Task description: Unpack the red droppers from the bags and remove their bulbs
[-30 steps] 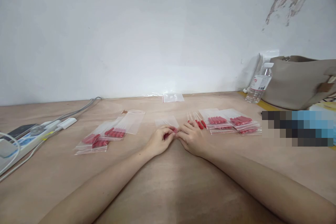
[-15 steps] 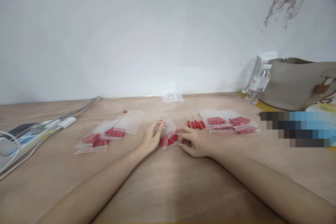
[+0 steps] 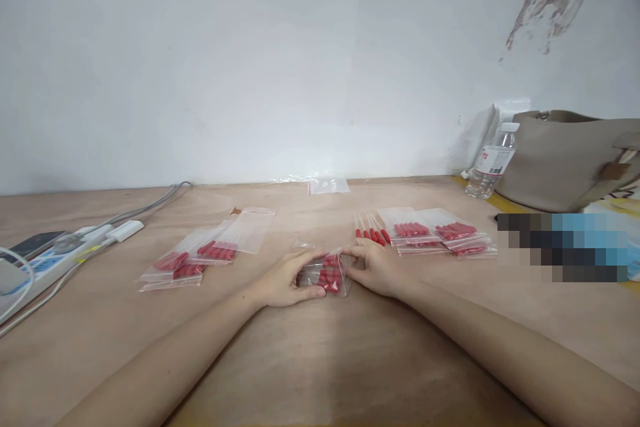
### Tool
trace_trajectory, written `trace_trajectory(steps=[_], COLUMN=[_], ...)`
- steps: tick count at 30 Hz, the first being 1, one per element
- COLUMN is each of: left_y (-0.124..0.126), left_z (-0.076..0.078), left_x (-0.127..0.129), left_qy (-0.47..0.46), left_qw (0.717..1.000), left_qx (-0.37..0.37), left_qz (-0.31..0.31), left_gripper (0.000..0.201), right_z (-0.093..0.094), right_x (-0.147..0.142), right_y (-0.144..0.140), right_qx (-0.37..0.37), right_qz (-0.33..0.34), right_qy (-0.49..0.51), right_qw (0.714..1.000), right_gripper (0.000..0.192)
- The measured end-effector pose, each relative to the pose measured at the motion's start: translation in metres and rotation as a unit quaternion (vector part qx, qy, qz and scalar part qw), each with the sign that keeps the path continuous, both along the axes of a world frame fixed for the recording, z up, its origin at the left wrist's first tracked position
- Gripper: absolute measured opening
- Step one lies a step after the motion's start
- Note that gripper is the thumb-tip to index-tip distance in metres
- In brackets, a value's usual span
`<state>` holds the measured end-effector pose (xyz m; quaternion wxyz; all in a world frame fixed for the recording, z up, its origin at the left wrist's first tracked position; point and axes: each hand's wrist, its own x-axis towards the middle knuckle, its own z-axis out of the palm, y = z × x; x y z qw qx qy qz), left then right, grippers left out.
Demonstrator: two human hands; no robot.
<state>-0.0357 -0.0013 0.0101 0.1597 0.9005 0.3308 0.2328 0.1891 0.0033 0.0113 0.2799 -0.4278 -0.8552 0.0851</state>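
Fingers of the left hand [image 3: 285, 280] curl around the left end of a small clear zip bag [image 3: 324, 273], thumb under and fingertips over it, while the right hand [image 3: 376, 268] pinches the bag's right edge. It lies between the two hands on the tabletop [image 3: 320, 353], long axis running left to right, both hands equally close. Inside are short red-tipped sticks, bunched toward the right half. Just beyond the right hand, loose red-tipped sticks [image 3: 371, 232] lie fanned with tips toward the near side. Farther right sits a pile of filled bags [image 3: 440, 232]; to the left, another pile of filled bags [image 3: 200, 255]. Empty bags [image 3: 329, 185] lie at the far edge by the wall.
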Motion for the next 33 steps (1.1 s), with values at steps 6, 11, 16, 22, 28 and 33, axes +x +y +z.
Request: trace_trajectory(steps=[6, 11, 16, 22, 28, 33], left_y=[-0.001, 0.002, 0.004, 0.004, 0.003, 0.001], left_z=[-0.005, -0.009, -0.006, -0.006, -0.004, 0.0], left_x=[0.0, -0.001, -0.002, -0.002, 0.0, 0.002], left_qy=[-0.027, -0.055, -0.091, -0.108, -0.039, 0.023], left_qw=[0.998, 0.993, 0.987, 0.985, 0.995, 0.997], left_qx=[-0.016, -0.037, -0.102, -0.11, -0.036, -0.004], left_qz=[0.058, 0.092, 0.083, 0.08, 0.081, 0.068], left_gripper=[0.054, 0.056, 0.067, 0.066, 0.059, 0.057], right_z=[0.004, 0.007, 0.014, -0.005, -0.01, 0.001], right_x=[0.002, 0.0, -0.002, -0.002, -0.004, -0.008], right_y=[0.0, -0.005, -0.006, 0.011, 0.012, 0.005], right_qx=[-0.14, -0.177, -0.164, -0.151, -0.062, -0.097], right_qz=[0.045, -0.013, 0.045, 0.108, 0.114, 0.084], right_qy=[0.053, 0.061, 0.042, 0.081, 0.114, 0.058], right_qw=[0.988, 0.982, 0.984, 0.979, 0.985, 0.99], right_gripper=[0.053, 0.058, 0.04, 0.03, 0.017, 0.021])
